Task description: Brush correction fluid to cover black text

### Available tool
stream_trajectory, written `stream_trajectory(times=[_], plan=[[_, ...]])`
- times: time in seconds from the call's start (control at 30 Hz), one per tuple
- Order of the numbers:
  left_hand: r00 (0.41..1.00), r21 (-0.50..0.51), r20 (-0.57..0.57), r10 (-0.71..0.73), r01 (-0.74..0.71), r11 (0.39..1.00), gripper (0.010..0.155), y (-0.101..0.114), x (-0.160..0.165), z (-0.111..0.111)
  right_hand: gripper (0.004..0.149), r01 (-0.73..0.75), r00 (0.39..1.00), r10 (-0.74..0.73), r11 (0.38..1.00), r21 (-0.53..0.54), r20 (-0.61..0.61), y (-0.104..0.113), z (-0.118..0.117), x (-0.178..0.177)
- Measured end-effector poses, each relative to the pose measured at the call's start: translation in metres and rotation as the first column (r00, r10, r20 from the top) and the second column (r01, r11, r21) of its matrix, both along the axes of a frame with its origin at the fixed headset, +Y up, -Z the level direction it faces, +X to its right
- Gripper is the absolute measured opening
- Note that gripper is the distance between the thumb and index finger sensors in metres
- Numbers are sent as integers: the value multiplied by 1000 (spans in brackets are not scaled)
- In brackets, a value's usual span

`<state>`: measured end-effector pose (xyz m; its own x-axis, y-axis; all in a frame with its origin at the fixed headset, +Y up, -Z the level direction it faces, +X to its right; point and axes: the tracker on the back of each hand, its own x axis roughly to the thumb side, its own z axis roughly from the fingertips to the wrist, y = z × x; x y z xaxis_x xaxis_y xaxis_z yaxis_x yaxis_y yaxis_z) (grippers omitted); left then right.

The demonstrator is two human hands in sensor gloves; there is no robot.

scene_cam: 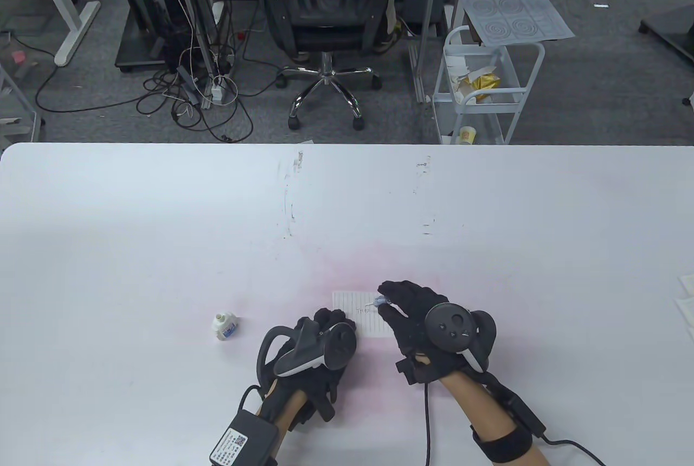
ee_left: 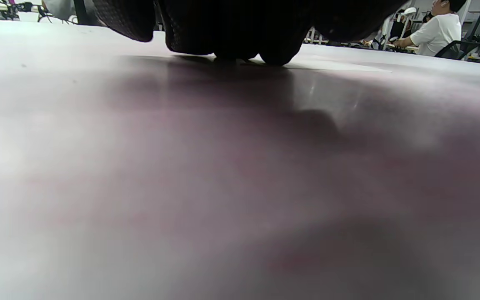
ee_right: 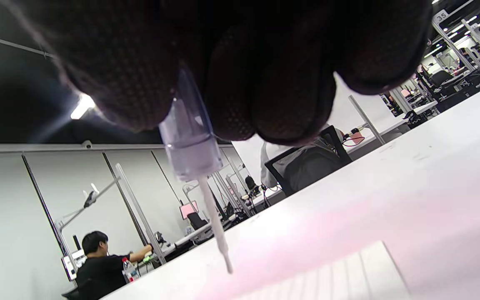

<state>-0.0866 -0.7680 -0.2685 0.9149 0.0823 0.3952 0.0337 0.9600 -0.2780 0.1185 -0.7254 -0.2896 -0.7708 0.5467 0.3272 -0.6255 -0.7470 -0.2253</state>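
The right hand (scene_cam: 420,314) pinches the clear cap of the correction-fluid brush (ee_right: 194,162), its white tip hanging over the lined paper (scene_cam: 360,314). The left hand (scene_cam: 320,341) rests fingers-down on the paper's near-left edge; whether they curl I cannot tell. The open correction fluid bottle (scene_cam: 224,326) stands left, well apart, on the white table (scene_cam: 162,227). An office chair (scene_cam: 325,16) and a white cart (scene_cam: 482,86) stand beyond.

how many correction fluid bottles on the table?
1. The correction fluid bottle stands uncapped left of the left hand. Its cap brush is pinched by the right hand over the lined paper. None seem hidden.
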Motion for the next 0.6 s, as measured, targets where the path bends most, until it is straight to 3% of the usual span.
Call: stream_trajectory(times=[0.6], plan=[[1000, -57, -7, -8, 8, 998, 61, -2, -1, 1, 44, -90, 996, 90, 996, -7, -7, -9, -4, -20]])
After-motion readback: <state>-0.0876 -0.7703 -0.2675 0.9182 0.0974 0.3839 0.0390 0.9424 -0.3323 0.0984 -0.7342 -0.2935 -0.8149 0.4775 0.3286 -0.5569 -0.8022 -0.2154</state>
